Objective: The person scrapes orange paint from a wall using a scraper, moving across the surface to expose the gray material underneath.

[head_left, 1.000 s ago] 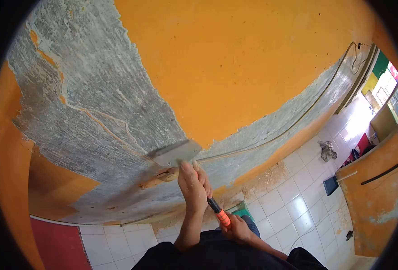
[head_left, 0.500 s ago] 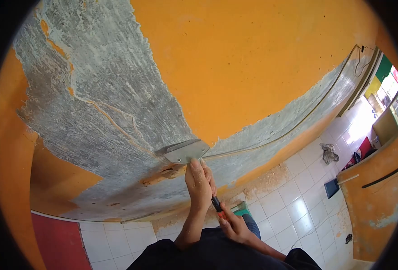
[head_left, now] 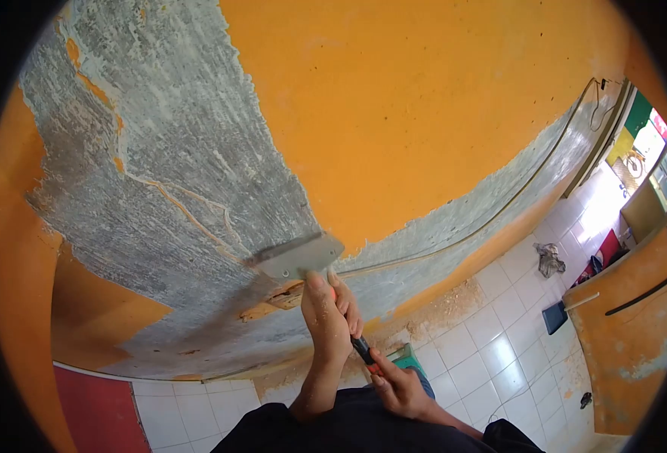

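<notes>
A long-handled wall scraper (head_left: pixel 300 257) has its wide metal blade against the wall, right at the lower corner of the orange paint. My left hand (head_left: pixel 328 313) is wrapped round the handle close below the blade, thumb pointing up along it. Lower down, my right hand (head_left: pixel 404 389) grips the black and orange end of the same handle. Around the blade the wall (head_left: pixel 190 151) is stripped to rough grey, and orange paint (head_left: pixel 424 106) still covers the area above and to the right. Just under the blade lies a recessed box (head_left: pixel 284 297) with ragged orange edges.
A thin cable (head_left: pixel 499 211) runs along the wall to the upper right. Dust and paint flakes (head_left: pixel 454 306) lie on the white tiled floor (head_left: pixel 469 332) along the wall. A dustpan (head_left: pixel 554 317), a crumpled grey bag (head_left: pixel 549 260) and a green object (head_left: pixel 406 359) are on the right.
The scraper blade has shifted slightly left and down along the wall, blurred a little by motion. Both hands keep their hold on the handle.
</notes>
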The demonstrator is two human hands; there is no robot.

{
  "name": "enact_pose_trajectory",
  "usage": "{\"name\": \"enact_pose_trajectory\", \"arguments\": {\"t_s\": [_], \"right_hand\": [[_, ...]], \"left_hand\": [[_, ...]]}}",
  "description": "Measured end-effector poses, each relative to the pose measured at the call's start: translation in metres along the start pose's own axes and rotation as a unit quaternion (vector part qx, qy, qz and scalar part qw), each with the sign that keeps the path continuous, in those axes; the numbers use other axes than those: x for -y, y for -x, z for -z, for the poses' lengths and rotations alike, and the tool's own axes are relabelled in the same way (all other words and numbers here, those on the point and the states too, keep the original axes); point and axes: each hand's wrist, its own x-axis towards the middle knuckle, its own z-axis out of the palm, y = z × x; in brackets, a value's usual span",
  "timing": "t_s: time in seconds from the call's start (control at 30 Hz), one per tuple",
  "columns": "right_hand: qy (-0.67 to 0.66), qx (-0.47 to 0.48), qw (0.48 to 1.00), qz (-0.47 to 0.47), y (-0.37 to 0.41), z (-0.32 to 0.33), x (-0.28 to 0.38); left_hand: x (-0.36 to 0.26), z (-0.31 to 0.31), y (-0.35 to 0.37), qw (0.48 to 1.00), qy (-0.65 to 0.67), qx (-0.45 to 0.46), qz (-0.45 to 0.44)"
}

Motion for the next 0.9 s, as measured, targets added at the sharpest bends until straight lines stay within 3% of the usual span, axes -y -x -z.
{"name": "enact_pose_trajectory", "arguments": {"t_s": [0.1, 0.23, 0.3, 0.4, 0.5, 0.6, 0.73, 0.83, 0.9], "right_hand": [[-0.030, -0.002, 1.000, 0.000, -0.008, 0.003, 0.009], [-0.047, 0.002, 0.999, -0.010, 0.007, -0.001, -0.001], [-0.107, 0.035, 0.992, -0.058, 0.009, 0.004, 0.009], [-0.110, 0.043, 0.989, -0.092, 0.009, 0.002, -0.002], [-0.093, -0.001, 0.996, -0.005, 0.008, -0.003, -0.002], [-0.094, 0.036, 0.992, -0.079, 0.010, 0.001, -0.002], [-0.127, 0.000, 0.991, -0.053, 0.010, -0.002, -0.002], [-0.093, 0.051, 0.992, -0.067, 0.006, 0.006, 0.010], [-0.079, 0.016, 0.997, -0.004, 0.004, 0.004, 0.011]], "left_hand": [[-0.021, -0.007, -0.001, 0.999, 0.040, 0.027, -0.009], [-0.002, 0.004, 0.001, 0.998, 0.055, 0.041, 0.010], [-0.001, 0.008, -0.001, 0.969, 0.199, 0.146, 0.016], [0.018, 0.015, -0.008, 0.944, 0.258, 0.205, 0.007], [0.022, 0.017, -0.009, 0.926, 0.295, 0.236, 0.019], [0.020, 0.015, -0.008, 0.931, 0.291, 0.219, 0.019], [0.024, 0.015, -0.010, 0.926, 0.303, 0.225, 0.018], [0.010, 0.010, -0.007, 0.927, 0.294, 0.234, -0.018], [0.012, 0.010, -0.007, 0.933, 0.290, 0.213, -0.009]]}}
